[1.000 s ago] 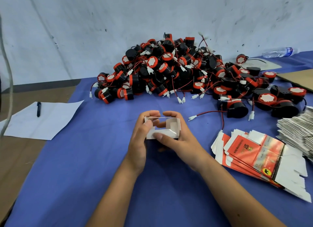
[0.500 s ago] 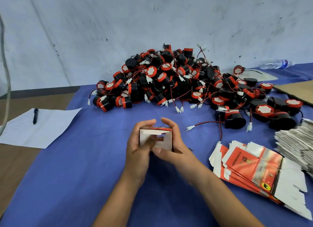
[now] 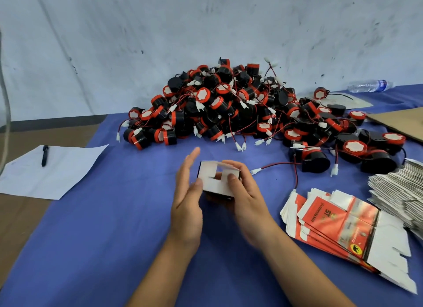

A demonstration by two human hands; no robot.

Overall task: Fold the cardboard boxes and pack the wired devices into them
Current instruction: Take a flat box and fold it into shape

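black pen (image 3: pixel 45 155) on white paper (image 3: pixel 49 171), plastic bottle (image 3: pixel 370 86) lying far right

Between your hands sits a small cardboard box (image 3: pixel 216 180), half-folded, white flaps facing you with a notch cut in the near one. Just beyond your fingertips rises the heap of wired devices (image 3: pixel 240 107), black drums with red rims trailing red leads and white plugs. Off your right wrist lies the fanned stack of flat boxes (image 3: pixel 338 224), orange and white.
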